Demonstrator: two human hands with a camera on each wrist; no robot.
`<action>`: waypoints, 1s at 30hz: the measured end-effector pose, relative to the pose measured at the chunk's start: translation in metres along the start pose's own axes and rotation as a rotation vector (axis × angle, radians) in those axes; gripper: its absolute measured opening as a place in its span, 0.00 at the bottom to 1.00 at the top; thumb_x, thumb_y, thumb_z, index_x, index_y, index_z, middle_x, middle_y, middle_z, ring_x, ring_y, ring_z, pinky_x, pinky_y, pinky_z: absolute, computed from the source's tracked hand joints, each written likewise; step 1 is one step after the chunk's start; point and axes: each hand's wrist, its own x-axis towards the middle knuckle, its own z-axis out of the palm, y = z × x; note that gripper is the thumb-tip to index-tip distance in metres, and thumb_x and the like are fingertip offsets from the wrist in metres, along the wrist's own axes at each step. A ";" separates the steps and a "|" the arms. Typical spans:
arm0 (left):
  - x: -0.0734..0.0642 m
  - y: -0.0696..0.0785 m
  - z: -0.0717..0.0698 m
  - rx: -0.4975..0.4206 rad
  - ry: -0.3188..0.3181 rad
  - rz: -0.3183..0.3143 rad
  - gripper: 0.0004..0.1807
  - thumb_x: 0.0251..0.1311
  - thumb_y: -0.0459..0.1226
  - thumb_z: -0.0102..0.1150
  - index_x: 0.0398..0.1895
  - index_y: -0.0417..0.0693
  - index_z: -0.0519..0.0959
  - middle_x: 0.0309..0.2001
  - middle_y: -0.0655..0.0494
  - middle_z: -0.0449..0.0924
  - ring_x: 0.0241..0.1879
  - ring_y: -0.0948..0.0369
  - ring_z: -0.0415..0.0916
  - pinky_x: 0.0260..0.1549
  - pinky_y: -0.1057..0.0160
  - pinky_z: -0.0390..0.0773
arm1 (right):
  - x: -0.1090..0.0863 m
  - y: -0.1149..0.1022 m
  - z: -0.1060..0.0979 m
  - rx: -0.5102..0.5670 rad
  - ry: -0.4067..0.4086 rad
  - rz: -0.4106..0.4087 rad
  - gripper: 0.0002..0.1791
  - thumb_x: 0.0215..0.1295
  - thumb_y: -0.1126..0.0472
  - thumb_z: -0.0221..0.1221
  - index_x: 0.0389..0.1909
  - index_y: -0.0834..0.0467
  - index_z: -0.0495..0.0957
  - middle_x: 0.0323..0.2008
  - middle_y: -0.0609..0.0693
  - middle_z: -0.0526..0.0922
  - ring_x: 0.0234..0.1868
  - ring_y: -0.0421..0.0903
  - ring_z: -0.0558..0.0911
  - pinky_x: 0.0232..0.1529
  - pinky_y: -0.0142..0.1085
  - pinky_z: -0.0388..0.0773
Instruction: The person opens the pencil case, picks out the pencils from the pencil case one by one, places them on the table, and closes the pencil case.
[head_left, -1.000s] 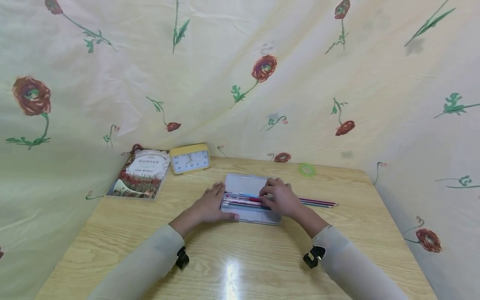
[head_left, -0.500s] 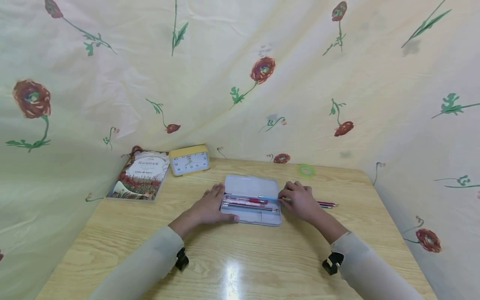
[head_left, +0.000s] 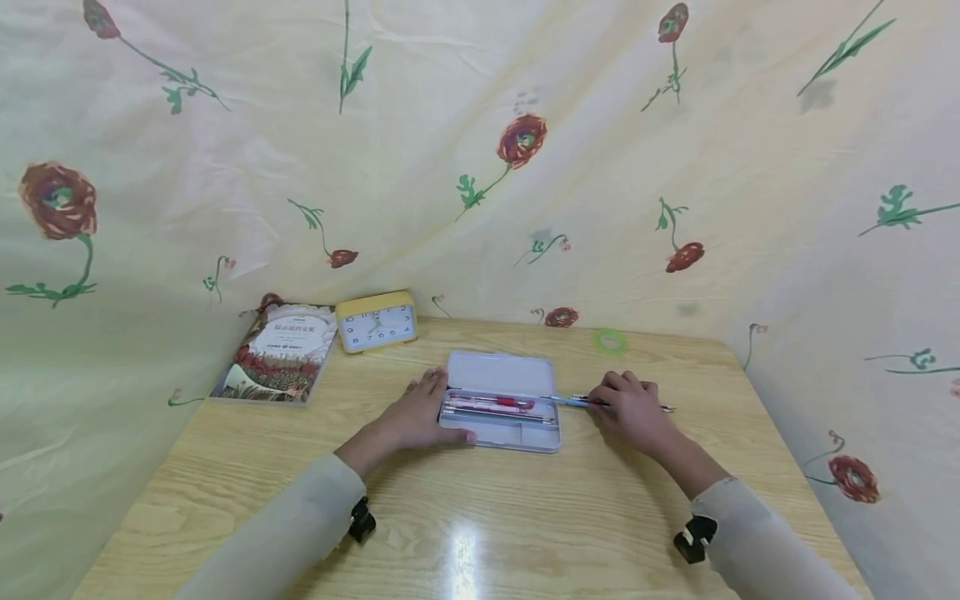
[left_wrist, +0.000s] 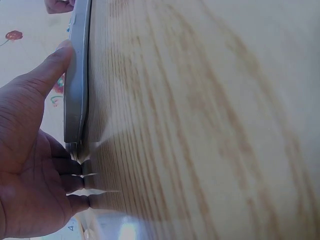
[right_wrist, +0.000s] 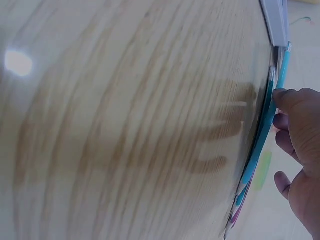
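A grey pencil case (head_left: 501, 372) lies on the table with its lid folded back. My left hand (head_left: 411, 415) rests against its left end, fingers straight, the thumb (left_wrist: 52, 67) pressed on its front wall. Inside the case are a red pen (head_left: 513, 402) and several pencils (head_left: 495, 414). Right of the case, my right hand (head_left: 630, 410) pinches a slim light blue pencil (right_wrist: 283, 67) between thumb and fingers. Beside it, a teal pencil (right_wrist: 260, 137) and others lie along the table, partly hidden under the hand; their tips stick out past it.
A yellow alarm clock (head_left: 377, 322) and an illustrated book (head_left: 279, 354) stand at the back left. A green tape roll (head_left: 611, 341) lies at the back right. Flowered cloth (head_left: 420, 167) hangs behind the wooden table (head_left: 420, 533).
My right hand has moved right, drawing the light blue pencil out of the case to the loose pencils on the table. The left hand has stayed on the case.
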 end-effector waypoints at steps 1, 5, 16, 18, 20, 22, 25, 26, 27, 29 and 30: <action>0.000 0.000 0.000 -0.001 0.001 0.000 0.74 0.60 0.75 0.67 0.91 0.36 0.44 0.92 0.40 0.41 0.92 0.45 0.36 0.91 0.44 0.41 | -0.002 0.002 -0.001 -0.009 0.002 -0.001 0.03 0.70 0.60 0.75 0.41 0.51 0.91 0.39 0.47 0.82 0.40 0.50 0.76 0.45 0.67 0.80; 0.000 0.001 0.001 -0.006 0.003 0.004 0.74 0.61 0.75 0.68 0.91 0.35 0.44 0.92 0.40 0.42 0.92 0.44 0.37 0.91 0.43 0.42 | -0.006 0.007 -0.005 -0.049 0.005 -0.011 0.03 0.69 0.60 0.76 0.40 0.51 0.91 0.39 0.47 0.82 0.40 0.51 0.77 0.45 0.69 0.81; -0.002 0.000 -0.002 -0.003 -0.006 0.007 0.75 0.60 0.76 0.67 0.91 0.37 0.43 0.92 0.40 0.40 0.92 0.45 0.36 0.91 0.43 0.41 | -0.010 0.011 -0.006 -0.109 0.011 -0.049 0.04 0.69 0.60 0.76 0.41 0.50 0.90 0.40 0.47 0.80 0.41 0.51 0.77 0.49 0.73 0.80; -0.001 0.000 -0.002 -0.002 -0.006 0.006 0.74 0.61 0.75 0.67 0.91 0.36 0.43 0.92 0.40 0.40 0.92 0.45 0.36 0.91 0.44 0.41 | -0.010 0.011 -0.005 -0.107 0.012 -0.047 0.05 0.69 0.60 0.76 0.41 0.50 0.90 0.40 0.47 0.80 0.41 0.51 0.76 0.50 0.73 0.80; -0.001 0.000 -0.002 0.000 -0.004 0.005 0.74 0.61 0.75 0.67 0.91 0.36 0.43 0.92 0.40 0.41 0.92 0.45 0.36 0.91 0.44 0.41 | -0.010 0.011 -0.004 -0.102 0.013 -0.042 0.06 0.68 0.60 0.77 0.40 0.50 0.89 0.40 0.47 0.80 0.41 0.51 0.76 0.50 0.73 0.80; -0.001 0.001 -0.002 0.001 -0.005 0.002 0.74 0.61 0.75 0.67 0.91 0.37 0.43 0.92 0.40 0.41 0.92 0.45 0.36 0.91 0.44 0.41 | -0.011 0.012 -0.003 -0.095 0.017 -0.042 0.06 0.67 0.60 0.77 0.40 0.50 0.89 0.40 0.47 0.80 0.41 0.51 0.75 0.50 0.73 0.79; -0.001 0.001 -0.002 -0.002 -0.002 0.002 0.74 0.61 0.75 0.67 0.91 0.36 0.43 0.92 0.40 0.41 0.92 0.45 0.37 0.91 0.44 0.42 | -0.011 0.012 -0.001 -0.087 0.020 -0.040 0.07 0.67 0.61 0.78 0.40 0.50 0.89 0.40 0.47 0.80 0.41 0.51 0.75 0.49 0.73 0.80; -0.002 0.002 -0.002 -0.004 -0.003 0.003 0.74 0.61 0.75 0.67 0.91 0.36 0.43 0.92 0.40 0.41 0.92 0.45 0.37 0.91 0.44 0.42 | -0.011 0.012 -0.001 -0.084 0.019 -0.038 0.07 0.67 0.61 0.77 0.40 0.50 0.89 0.40 0.47 0.80 0.41 0.51 0.75 0.49 0.73 0.80; -0.002 0.002 -0.002 -0.006 -0.003 0.003 0.74 0.61 0.74 0.67 0.91 0.36 0.43 0.92 0.39 0.41 0.92 0.44 0.37 0.91 0.43 0.42 | -0.011 0.013 -0.001 -0.082 0.018 -0.037 0.07 0.67 0.61 0.77 0.40 0.50 0.89 0.40 0.47 0.80 0.41 0.51 0.75 0.49 0.74 0.80; -0.003 0.002 -0.003 -0.008 -0.006 0.002 0.73 0.62 0.74 0.68 0.91 0.36 0.43 0.92 0.40 0.41 0.92 0.45 0.36 0.91 0.43 0.41 | -0.011 0.013 0.000 -0.083 0.015 -0.032 0.06 0.68 0.61 0.77 0.41 0.50 0.89 0.40 0.47 0.81 0.41 0.51 0.76 0.49 0.74 0.80; -0.003 0.003 -0.003 -0.009 -0.007 0.002 0.73 0.62 0.74 0.67 0.91 0.36 0.44 0.92 0.40 0.41 0.92 0.45 0.36 0.91 0.43 0.41 | -0.012 0.013 0.000 -0.083 0.013 -0.028 0.06 0.68 0.60 0.77 0.41 0.50 0.89 0.40 0.47 0.81 0.41 0.51 0.76 0.49 0.74 0.80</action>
